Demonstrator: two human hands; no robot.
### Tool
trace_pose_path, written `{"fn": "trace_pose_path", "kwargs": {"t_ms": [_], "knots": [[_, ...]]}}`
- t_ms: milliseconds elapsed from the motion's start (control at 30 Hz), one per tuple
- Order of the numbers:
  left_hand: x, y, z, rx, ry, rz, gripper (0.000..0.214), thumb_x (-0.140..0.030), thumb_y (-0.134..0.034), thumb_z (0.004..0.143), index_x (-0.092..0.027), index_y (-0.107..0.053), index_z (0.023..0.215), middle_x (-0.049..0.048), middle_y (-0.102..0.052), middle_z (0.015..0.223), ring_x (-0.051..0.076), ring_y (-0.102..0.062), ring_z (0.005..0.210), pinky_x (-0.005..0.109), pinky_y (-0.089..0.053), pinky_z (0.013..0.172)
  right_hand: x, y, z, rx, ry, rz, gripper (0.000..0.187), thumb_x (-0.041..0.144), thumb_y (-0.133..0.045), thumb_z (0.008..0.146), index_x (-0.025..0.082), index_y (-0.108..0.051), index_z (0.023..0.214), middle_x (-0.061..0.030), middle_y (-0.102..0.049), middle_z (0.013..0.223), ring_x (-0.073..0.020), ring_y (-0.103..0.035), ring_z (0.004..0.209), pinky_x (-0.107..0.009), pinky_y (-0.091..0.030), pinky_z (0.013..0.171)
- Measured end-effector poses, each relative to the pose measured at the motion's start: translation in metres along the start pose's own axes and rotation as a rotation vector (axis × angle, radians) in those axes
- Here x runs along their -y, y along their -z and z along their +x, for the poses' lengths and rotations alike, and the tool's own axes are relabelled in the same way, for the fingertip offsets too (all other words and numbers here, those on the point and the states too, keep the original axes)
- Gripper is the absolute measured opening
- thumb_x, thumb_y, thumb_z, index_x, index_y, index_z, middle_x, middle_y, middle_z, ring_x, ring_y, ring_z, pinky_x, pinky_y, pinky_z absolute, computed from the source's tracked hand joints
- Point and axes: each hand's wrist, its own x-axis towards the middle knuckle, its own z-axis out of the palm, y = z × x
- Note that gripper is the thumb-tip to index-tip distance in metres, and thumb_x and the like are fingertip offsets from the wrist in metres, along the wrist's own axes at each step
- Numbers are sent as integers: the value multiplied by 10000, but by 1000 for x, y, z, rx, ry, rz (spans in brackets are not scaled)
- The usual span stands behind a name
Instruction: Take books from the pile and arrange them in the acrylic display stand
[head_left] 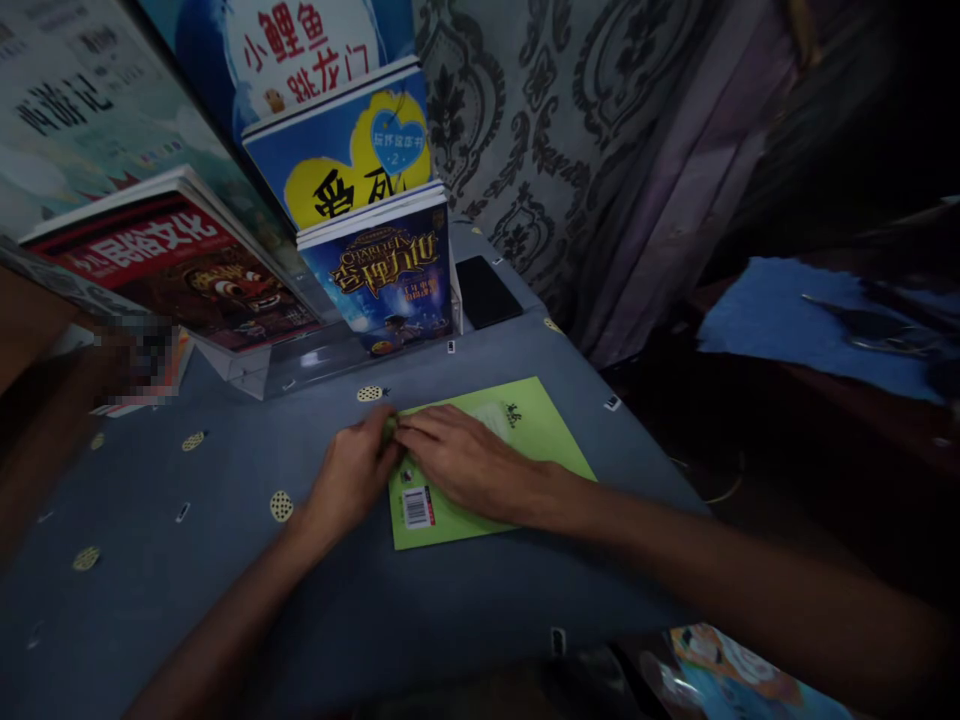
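Book [553,435], green: our left hand [358,465] curls at its edge, whether pinching we cannot tell; our right hand [459,458] lies across it, fingers together.

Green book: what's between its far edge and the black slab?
Just a stretch of grey tablecloth lies between the green book and the black slab; the head view shows it.

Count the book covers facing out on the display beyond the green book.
5: pale 西游记 book, back left; red 民俗文化 book, front left; 小鲤鱼跳龙门 book, back right; blue-and-yellow picture book, middle right; Charlie IX book, front right. Others may be hidden behind these.
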Motion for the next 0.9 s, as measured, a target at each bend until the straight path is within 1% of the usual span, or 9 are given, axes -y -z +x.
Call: {"fn": "trace_pose_path", "kwargs": {"t_ms": [67, 133, 200, 267, 367, 533, 633, 733, 900], "knots": [[4, -4, -3, -23, -40, -22, 300, -135, -531, 925, -188, -583, 1215, 59, -775, 949, 223, -748, 857, 285, -505, 713, 6, -4, -2, 12, 17, 0, 337, 65, -485, 945, 83, -614, 1255, -197, -663, 1291, -280, -604, 1247, -484, -484, 1086], [5, -6, -6, -36, -60, 17, 292, -143, -514, 938, -188, -600, 1213, 85, -773, 1065, 235, -750, 916, 301, -524, 745, 10, -7, -5, 31, 13, -8, 391, 64, -459, 956, 72, -569, 1330, -216, -632, 1349, -286, -571, 1306, -503, -450, 1126], [3, -7, -8, -37, -52, 110, 275, -185, -486, 969, -193, -613, 1212, 101, -766, 1117, 254, -755, 910, 318, -533, 724, 12, -7, -9, 57, 4, -34, 420, 78, -444, 970, 55, -534, 1380, -226, -606, 1395, -290, -540, 1352, -505, -420, 1157], [0, -7, -10, -34, -28, 218, 292, -243, -464, 995, -196, -612, 1242, 112, -766, 1120, 267, -761, 846, 330, -531, 672, 11, -7, -14, 76, -23, -86, 431, 96, -434, 982, 32, -517, 1400, -237, -587, 1425, -299, -523, 1376, -509, -409, 1170], [-4, -6, -11, -19, -7, 328, 333, -314, -454, 1012, -195, -597, 1288, 121, -765, 1129, 267, -761, 783, 326, -519, 619, 5, -4, -23, 59, -98, -193, 409, 145, -426, 1008, 32, -541, 1384, -240, -586, 1433, -313, -529, 1374, -530, -407, 1166], [-9, -3, -10, 33, 18, 375, 359, -342, -422, 1028, -201, -579, 1319, 108, -767, 1122, 258, -759, 788, 314, -509, 599, -11, 10, -43, -25, -224, -308, 400, 210, -424, 1031, 52, -565, 1369, -228, -616, 1405, -314, -589, 1308, -554, -422, 1140], [-11, -1, -9, 50, 28, 379, 357, -332, -423, 1031, -199, -577, 1324, 105, -756, 1160, 262, -757, 873, 311, -509, 610, -19, 18, -54, -51, -272, -342, 399, 223, -406, 1035, 64, -578, 1358, -217, -629, 1394, -314, -609, 1278, -561, -442, 1113], [-12, 0, -10, 45, 25, 369, 349, -320, -433, 1032, -201, -585, 1323, 97, -740, 1200, 259, -738, 985, 301, -508, 629, -23, 21, -62, -75, -291, -368, 390, 227, -383, 1041, 70, -611, 1315, -209, -643, 1377, -302, -606, 1287, -540, -435, 1124], [-11, 3, -12, 32, 48, 363, 343, -326, -459, 1026, -200, -604, 1310, 90, -734, 1169, 257, -719, 1006, 298, -501, 637, -27, 22, -71, -128, -348, -381, 385, 241, -402, 1031, 96, -631, 1305, -195, -646, 1379, -295, -611, 1282, -511, -455, 1106]]}}
